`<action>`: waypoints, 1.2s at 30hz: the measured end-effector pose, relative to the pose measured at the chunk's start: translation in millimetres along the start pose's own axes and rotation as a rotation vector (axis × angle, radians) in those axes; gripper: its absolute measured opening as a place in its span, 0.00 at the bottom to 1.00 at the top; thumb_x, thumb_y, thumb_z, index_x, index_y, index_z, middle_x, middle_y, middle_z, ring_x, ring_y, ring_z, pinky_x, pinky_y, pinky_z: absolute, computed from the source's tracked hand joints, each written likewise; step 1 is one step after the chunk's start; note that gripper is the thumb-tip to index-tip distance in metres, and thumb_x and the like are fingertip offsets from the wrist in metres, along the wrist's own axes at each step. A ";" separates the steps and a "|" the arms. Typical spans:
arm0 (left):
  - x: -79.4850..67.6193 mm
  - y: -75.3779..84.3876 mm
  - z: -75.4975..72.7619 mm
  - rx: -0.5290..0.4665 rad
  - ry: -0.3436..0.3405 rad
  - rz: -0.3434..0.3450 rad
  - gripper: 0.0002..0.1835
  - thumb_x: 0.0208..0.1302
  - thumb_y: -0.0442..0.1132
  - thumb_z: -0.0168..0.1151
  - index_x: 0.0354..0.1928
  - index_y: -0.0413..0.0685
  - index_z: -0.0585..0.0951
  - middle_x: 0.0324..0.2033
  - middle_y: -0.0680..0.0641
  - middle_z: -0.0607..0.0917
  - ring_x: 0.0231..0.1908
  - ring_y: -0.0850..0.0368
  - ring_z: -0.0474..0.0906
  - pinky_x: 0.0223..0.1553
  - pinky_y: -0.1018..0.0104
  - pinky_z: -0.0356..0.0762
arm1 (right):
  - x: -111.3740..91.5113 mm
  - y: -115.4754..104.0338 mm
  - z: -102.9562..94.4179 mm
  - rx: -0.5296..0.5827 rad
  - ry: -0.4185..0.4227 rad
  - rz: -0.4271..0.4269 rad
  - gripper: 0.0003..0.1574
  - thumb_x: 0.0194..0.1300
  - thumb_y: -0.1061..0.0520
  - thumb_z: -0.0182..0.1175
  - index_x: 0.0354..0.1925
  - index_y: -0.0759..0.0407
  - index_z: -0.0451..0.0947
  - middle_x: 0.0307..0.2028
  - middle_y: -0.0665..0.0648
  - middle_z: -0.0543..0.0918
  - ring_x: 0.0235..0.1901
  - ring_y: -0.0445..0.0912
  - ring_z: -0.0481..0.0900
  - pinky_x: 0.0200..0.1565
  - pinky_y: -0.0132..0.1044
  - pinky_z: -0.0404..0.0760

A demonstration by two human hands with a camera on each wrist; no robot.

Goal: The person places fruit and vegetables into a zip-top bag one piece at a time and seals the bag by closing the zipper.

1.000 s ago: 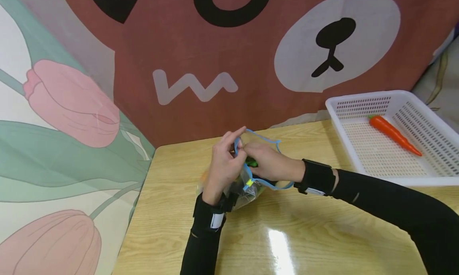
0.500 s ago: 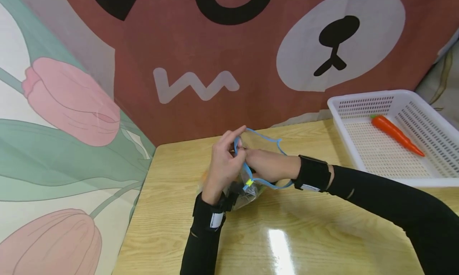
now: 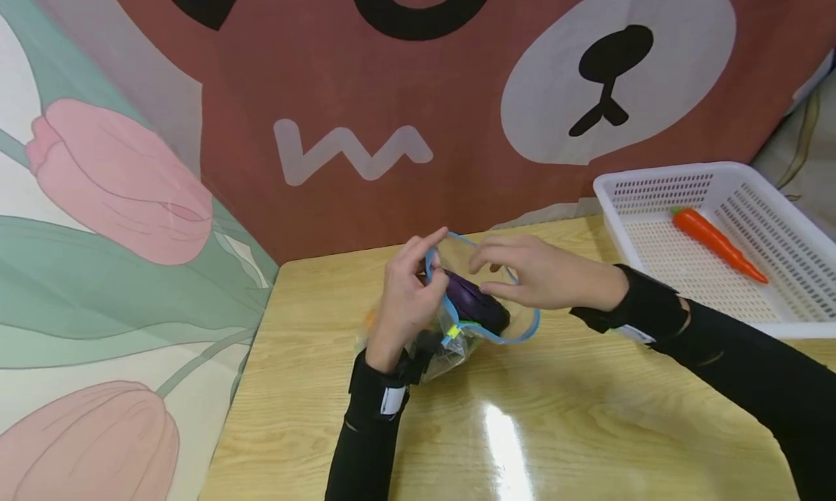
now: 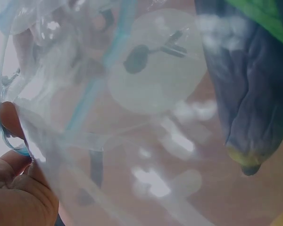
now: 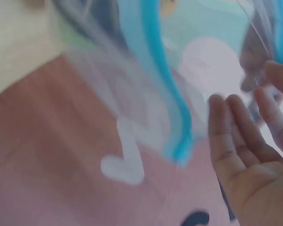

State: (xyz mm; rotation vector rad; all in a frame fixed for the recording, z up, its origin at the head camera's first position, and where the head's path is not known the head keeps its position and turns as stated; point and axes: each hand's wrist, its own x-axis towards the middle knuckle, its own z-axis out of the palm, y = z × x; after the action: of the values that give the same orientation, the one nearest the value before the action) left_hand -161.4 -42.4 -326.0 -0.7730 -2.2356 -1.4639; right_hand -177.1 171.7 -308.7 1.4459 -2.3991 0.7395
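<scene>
My left hand (image 3: 413, 290) pinches the blue-edged rim of a clear zip bag (image 3: 449, 361), which stands on the table with its mouth spread. A yellow slider (image 3: 453, 332) sits on the near side of that rim. Inside lies a dark purple eggplant (image 3: 475, 303), its upper side showing through the mouth. Through the plastic in the left wrist view, the eggplant (image 4: 250, 84) hangs beside something green (image 4: 269, 16). Above the right side of the mouth is my right hand (image 3: 542, 272), fingers loosely bent, holding nothing. The bag's other contents are mostly hidden by my left hand.
To the right, a white perforated basket (image 3: 630, 265) holds one orange-red carrot (image 3: 718, 244). The wooden table (image 3: 313, 341) meets a bear-printed cloth (image 3: 353, 225) at the back. Tulip-printed fabric (image 3: 124, 181) hangs at the left.
My right hand was down in the bag's mouth and has lifted out toward the right, uncovering the eggplant. My left hand keeps its place on the rim.
</scene>
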 end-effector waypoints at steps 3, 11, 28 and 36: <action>0.3 0.4 0.1 0.013 0.005 0.019 0.25 0.54 0.23 0.51 0.56 0.40 0.78 0.27 0.48 0.71 0.20 0.62 0.59 0.22 0.74 0.58 | -10.2 5.6 -17.6 -0.022 0.132 -0.010 0.18 0.48 0.66 0.70 0.39 0.58 0.78 0.40 0.52 0.81 0.36 0.41 0.79 0.36 0.30 0.78; 1.4 2.2 2.0 0.017 -0.003 0.026 0.25 0.55 0.23 0.51 0.56 0.40 0.78 0.27 0.47 0.71 0.20 0.60 0.58 0.22 0.73 0.58 | -44.7 33.4 -62.5 -0.136 0.248 0.187 0.20 0.44 0.70 0.71 0.38 0.59 0.80 0.41 0.53 0.81 0.34 0.34 0.77 0.39 0.17 0.73; -1.3 3.3 4.6 0.001 -0.001 0.013 0.25 0.54 0.22 0.52 0.57 0.39 0.77 0.27 0.48 0.71 0.19 0.60 0.58 0.21 0.73 0.57 | -129.2 145.4 -96.6 -0.282 -0.004 0.843 0.27 0.60 0.56 0.62 0.51 0.73 0.71 0.46 0.76 0.75 0.45 0.66 0.73 0.44 0.62 0.73; -1.7 4.2 4.6 0.003 -0.013 0.017 0.24 0.55 0.23 0.52 0.57 0.38 0.77 0.27 0.47 0.71 0.19 0.61 0.58 0.21 0.73 0.57 | -177.0 190.7 -104.6 -0.272 -0.153 1.072 0.37 0.59 0.50 0.61 0.53 0.79 0.67 0.49 0.81 0.69 0.45 0.70 0.68 0.46 0.66 0.69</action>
State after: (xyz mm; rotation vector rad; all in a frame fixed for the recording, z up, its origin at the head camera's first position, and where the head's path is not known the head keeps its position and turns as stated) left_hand -157.5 -37.4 -325.8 -0.8011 -2.2342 -1.4513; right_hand -264.6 433.8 -356.9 0.0154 -3.1550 0.4289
